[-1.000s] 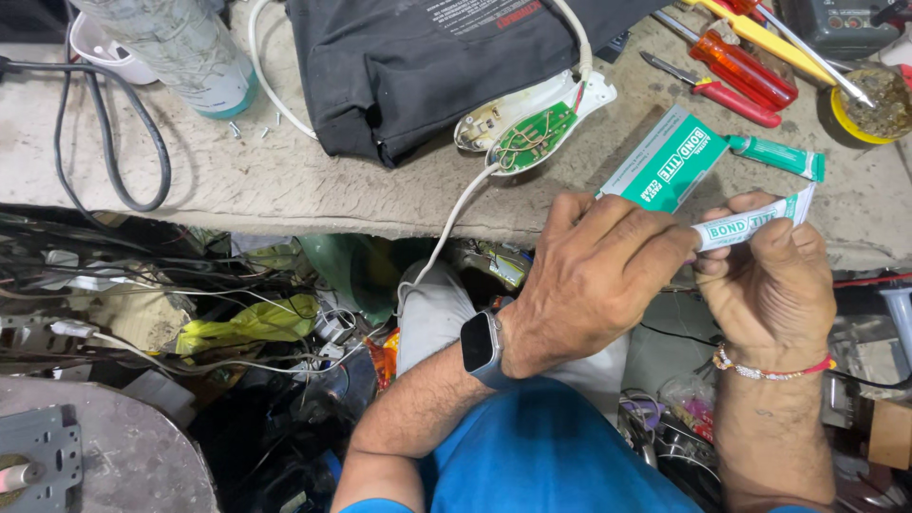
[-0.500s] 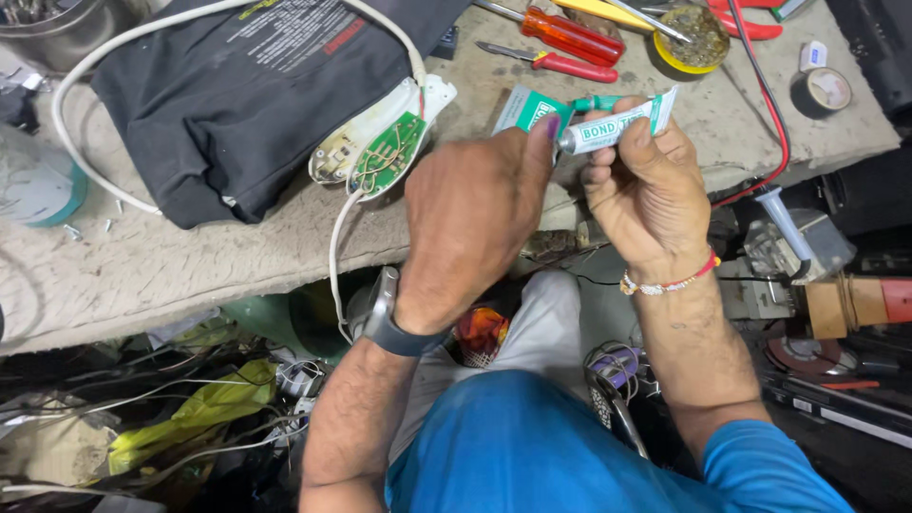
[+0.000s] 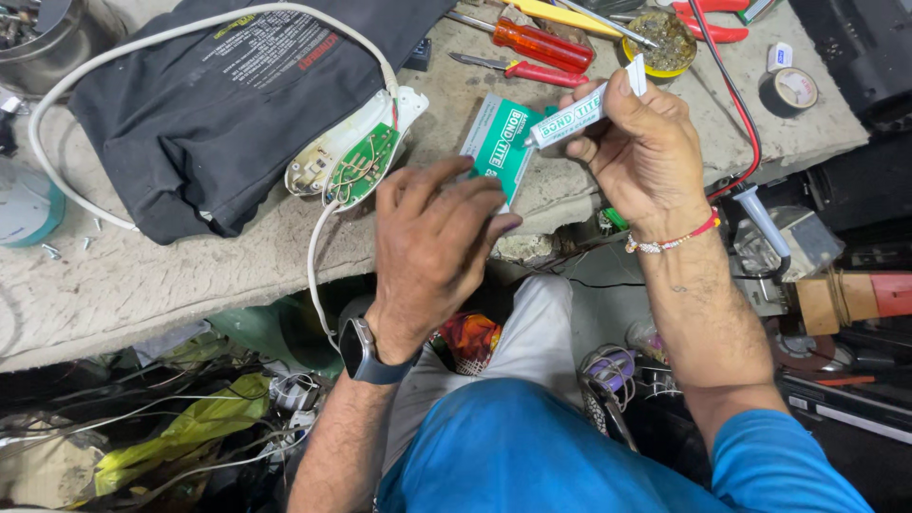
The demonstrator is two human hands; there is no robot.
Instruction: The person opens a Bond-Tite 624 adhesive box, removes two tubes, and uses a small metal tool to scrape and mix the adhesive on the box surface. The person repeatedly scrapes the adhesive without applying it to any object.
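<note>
Right hand (image 3: 646,142) gripped white glue tube (image 3: 579,112), left hand (image 3: 432,242) half-curled w/ nothing held below its nozzle; hard squeeze could smear adhesive on circuit board (image 3: 361,166) beside left hand.

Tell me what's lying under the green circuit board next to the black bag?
The green circuit board sits in an opened white plastic casing on the workbench, with a white cable running out. Anything beneath the board is covered.

The right hand (image 3: 646,142) grips a white glue tube (image 3: 581,112) (nozzle leftward) above the left hand (image 3: 432,247).
</note>
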